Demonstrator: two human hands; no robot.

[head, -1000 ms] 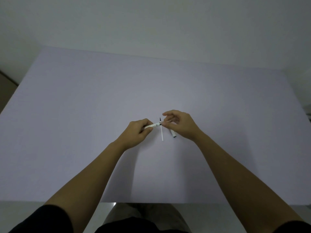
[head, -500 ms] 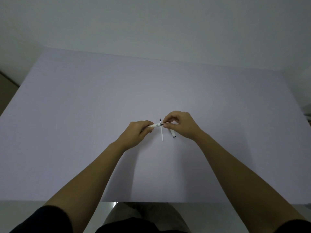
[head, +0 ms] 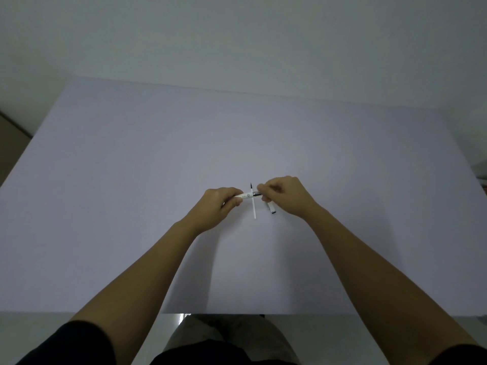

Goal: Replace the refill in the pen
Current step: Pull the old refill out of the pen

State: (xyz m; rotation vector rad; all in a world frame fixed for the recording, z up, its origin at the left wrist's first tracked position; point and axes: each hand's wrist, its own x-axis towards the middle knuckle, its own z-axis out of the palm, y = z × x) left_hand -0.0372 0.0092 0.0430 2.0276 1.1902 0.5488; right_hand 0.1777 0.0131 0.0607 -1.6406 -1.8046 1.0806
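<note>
My left hand [head: 218,208] grips the white pen barrel [head: 246,196], which points right at mid-table. My right hand [head: 286,194] pinches the pen's dark front end [head: 257,193] with fingertips closed around it. A thin white refill [head: 254,206] with a dark tip lies on the table below the pen, running toward me. A white pen cap [head: 271,208] with a dark end lies just under my right hand, partly hidden by it.
The pale lavender table top [head: 131,180] spreads wide on all sides of my hands. A plain wall stands behind its far edge. My lap shows below the near edge.
My right hand's fingers have closed tighter onto the pen's front end and turned slightly. My left hand holds the barrel in the same place. The refill and cap have not moved.
</note>
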